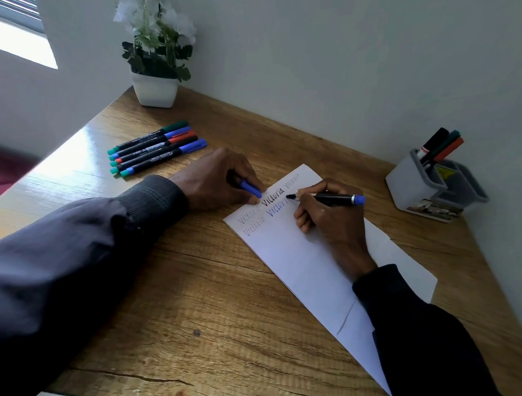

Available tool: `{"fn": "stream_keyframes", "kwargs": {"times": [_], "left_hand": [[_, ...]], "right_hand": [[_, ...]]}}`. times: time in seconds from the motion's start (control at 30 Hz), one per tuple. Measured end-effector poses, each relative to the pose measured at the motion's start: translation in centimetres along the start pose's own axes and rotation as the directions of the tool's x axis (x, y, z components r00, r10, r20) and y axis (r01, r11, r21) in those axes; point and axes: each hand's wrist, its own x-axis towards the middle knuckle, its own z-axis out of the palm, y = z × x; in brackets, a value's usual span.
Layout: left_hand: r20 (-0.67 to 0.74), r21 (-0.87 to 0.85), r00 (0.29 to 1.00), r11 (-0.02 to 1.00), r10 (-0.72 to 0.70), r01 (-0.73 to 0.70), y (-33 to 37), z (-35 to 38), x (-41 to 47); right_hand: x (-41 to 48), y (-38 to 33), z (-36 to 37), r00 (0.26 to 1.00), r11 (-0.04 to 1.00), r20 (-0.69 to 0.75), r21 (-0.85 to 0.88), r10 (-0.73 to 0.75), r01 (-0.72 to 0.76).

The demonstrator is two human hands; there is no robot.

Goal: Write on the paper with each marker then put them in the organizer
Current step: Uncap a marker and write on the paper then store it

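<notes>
On the paper (295, 262), the right hand (329, 221) gripped a blue marker (330, 199), the left hand (215, 176) pinched its cap (251, 189) — three markers (439, 145) stood in the organizer (409, 183), five markers (158, 149) lay unused.

Daylight coming in from window (13, 10) upper left, blowing out there; glare sitting on table (68, 156) left edge. Sleeves (48, 260) reading dark, wide-angle bending edges, far-left corner blurring.

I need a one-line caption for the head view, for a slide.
The right hand holds a blue marker over the written paper while the left hand pinches a blue cap.
</notes>
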Motion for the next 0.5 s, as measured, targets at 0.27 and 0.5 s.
{"fn": "stream_keyframes", "kwargs": {"times": [0.27,0.5], "left_hand": [[0.01,-0.024,1.0,1.0,-0.002,0.002,0.04,-0.02,-0.04],[0.014,-0.034,1.0,0.999,-0.003,0.003,0.26,-0.02,-0.12]], "right_hand": [[0.0,0.09,-0.01,1.0,1.0,0.0,0.018,-0.006,0.006],[0.24,0.17,0.1,0.997,0.998,-0.045,0.033,0.058,-0.056]]}}
